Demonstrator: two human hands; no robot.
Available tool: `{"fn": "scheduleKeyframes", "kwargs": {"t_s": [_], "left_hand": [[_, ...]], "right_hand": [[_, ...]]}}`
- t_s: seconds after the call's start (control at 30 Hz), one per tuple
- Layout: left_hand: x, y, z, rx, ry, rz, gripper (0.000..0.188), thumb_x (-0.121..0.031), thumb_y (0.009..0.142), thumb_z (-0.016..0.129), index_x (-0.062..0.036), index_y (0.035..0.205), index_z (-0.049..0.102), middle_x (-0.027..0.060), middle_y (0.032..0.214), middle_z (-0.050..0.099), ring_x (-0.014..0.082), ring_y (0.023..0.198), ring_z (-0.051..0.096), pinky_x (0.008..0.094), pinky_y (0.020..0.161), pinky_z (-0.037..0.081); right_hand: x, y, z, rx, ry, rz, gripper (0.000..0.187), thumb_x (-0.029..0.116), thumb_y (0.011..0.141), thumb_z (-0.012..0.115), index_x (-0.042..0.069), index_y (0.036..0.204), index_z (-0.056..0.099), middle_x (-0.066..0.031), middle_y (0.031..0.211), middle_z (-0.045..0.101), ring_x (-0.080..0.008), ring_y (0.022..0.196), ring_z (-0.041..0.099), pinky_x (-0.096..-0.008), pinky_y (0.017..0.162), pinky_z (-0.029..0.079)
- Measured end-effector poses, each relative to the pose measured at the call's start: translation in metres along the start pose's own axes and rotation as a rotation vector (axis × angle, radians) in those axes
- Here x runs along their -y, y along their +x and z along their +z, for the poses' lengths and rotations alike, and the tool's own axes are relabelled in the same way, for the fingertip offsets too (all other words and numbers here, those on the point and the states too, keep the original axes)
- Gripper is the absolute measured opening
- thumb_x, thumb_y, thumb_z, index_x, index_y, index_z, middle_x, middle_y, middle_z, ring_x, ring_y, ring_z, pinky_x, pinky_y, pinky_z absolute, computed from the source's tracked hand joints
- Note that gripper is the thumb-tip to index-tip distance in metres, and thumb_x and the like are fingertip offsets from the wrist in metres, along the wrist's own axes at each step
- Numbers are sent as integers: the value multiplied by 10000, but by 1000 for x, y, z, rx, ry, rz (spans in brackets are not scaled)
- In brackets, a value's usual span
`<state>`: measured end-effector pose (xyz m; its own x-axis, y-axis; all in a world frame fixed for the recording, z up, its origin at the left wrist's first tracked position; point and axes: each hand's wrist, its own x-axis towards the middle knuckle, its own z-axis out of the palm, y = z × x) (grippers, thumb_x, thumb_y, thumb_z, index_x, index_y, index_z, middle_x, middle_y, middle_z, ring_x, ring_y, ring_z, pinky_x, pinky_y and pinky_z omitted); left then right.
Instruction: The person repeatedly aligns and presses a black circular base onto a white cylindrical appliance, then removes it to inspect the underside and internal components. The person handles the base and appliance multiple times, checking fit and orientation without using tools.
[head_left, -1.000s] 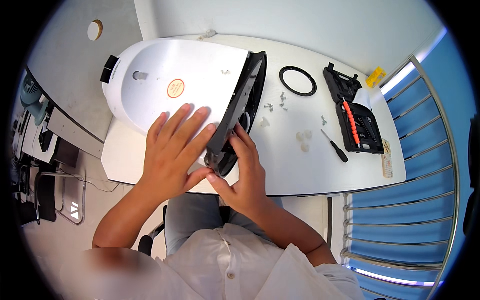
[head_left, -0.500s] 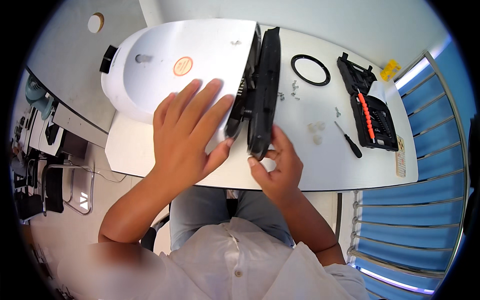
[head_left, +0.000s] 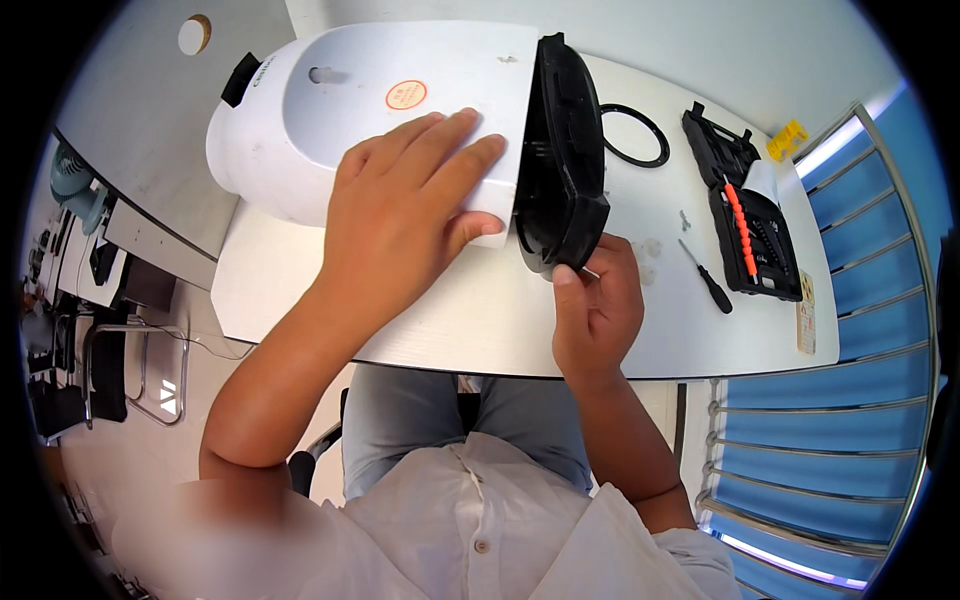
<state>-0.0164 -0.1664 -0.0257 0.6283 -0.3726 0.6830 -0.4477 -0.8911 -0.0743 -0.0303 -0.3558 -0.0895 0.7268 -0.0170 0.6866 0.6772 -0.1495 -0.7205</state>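
Observation:
A white appliance housing (head_left: 420, 55) lies on its side on the table, with an oval recess and a round orange-edged sticker facing up. At its right end a black plastic base (head_left: 572, 150) stands tilted away, still against the housing at the far side, with a dark gap facing me. My left hand (head_left: 395, 215) rests flat on the housing, fingers spread, its thumb by the near edge. At the base's near end, my right hand (head_left: 600, 310) pinches the rim between thumb and fingers. Something thin and pale shows by those fingertips; I cannot make it out.
On the white table (head_left: 460, 320), right of the base, lie a black ring (head_left: 660, 140), small screws (head_left: 685, 220), translucent pale pieces (head_left: 648, 262) and a black-handled screwdriver (head_left: 712, 285). Farther right are an open black tool case (head_left: 725, 200), a yellow piece (head_left: 787, 140) and a metal railing (head_left: 880, 405).
The housing and base have turned and shifted right and away from me, both hands moving with them. More of the base's dark inner side shows. The base now hides the nearer screws.

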Motion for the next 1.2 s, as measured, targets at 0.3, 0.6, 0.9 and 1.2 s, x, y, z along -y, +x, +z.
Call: {"fn": "scheduleKeyframes", "kwargs": {"t_s": [0.3,0.6,0.9,1.2], "left_hand": [[-3,3,-3,13,32,21,542,-268,741,707,-247,1266,574,111,1366,480,248,1084,554,386,873,396],[-3,14,-7,92,56,106,634,-215,681,760,-96,1257,524,95,1420,428,259,1158,511,439,910,403],[5,44,3,157,-29,289,538,-291,732,722,-130,1214,545,122,1362,472,330,1065,559,424,876,456],[7,48,-8,262,-52,315,329,-293,768,696,-91,1006,591,149,1349,475,367,1025,569,440,858,474]], "right_hand": [[2,8,11,181,-326,-68,223,95,718,701,51,870,544,-75,755,539,-260,651,558,-346,587,468],[-7,22,28,109,-380,-107,197,209,764,711,59,768,583,-72,704,553,-276,650,572,-368,563,476],[-13,32,22,-157,52,69,178,138,836,673,11,757,578,-87,644,541,-208,540,510,-322,511,404],[-14,29,30,-296,139,80,168,128,844,658,-1,774,578,-92,642,545,-205,544,519,-313,513,408]]}}
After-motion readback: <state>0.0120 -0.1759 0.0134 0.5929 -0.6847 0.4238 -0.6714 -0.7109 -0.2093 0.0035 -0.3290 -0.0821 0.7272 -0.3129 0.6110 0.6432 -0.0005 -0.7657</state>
